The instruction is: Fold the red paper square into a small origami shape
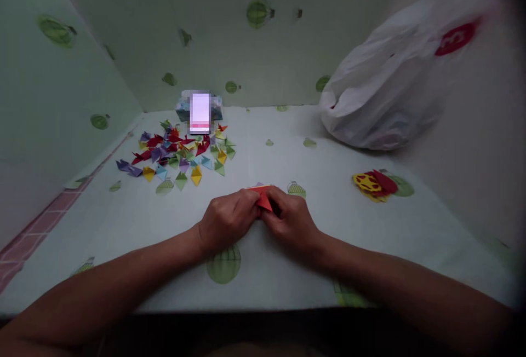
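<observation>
Between my two hands is a small folded piece of orange-red paper point(264, 198), held just above the table near its middle. My left hand point(230, 216) is closed, its thumb and fingers pinching the paper's left side. From the other side my right hand point(292, 219) pinches the same paper, fingers curled. Parts of the paper are hidden behind my fingers. Beyond my left hand lies a spread of small folded paper pieces point(181, 164) in purple, red, yellow, green and blue, pointed like origami birds.
A phone point(200, 111) with a lit, blurred screen leans on a patterned box point(182, 106) at the back. A white plastic bag point(382, 83) bulges at the back right. Yellow and red cut-out shapes point(369, 183) lie at the right. The table point(255, 154) meets walls behind and beside it.
</observation>
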The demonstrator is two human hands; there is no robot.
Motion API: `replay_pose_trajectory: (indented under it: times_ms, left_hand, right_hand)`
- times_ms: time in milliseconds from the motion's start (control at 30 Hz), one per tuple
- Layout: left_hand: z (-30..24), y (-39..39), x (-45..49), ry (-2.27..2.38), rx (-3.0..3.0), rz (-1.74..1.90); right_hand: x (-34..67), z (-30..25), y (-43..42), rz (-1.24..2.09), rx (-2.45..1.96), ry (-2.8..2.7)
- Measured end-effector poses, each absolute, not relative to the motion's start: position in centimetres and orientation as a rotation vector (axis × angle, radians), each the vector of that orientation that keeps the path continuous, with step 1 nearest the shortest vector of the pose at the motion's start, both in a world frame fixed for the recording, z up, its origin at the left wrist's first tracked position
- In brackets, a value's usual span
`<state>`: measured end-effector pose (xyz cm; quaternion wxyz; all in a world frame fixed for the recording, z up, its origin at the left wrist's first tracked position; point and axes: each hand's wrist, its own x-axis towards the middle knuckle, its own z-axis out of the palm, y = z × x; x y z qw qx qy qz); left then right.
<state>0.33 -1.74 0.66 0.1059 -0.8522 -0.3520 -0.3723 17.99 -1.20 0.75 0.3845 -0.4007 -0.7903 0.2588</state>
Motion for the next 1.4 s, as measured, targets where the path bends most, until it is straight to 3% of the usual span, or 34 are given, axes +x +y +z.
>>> replay_pose_trajectory:
  times_ms: [200,467,1400]
  left_hand:
    - [0.8,-1.7,0.1,-0.870,-2.499,-1.059]
    - [0.5,-1.7,0.5,-0.990,-2.463,-1.095]
    - [1.3,-2.1,0.8,-0.971,-2.433,-1.197]
  right_hand:
    - [18.2,0.7,-1.3,0.553,-0.992,-2.001]
    - [18.2,0.6,-1.5,0.338,-0.934,-2.065]
    - [18.3,0.5,-1.7,0.291,-0.930,-2.041]
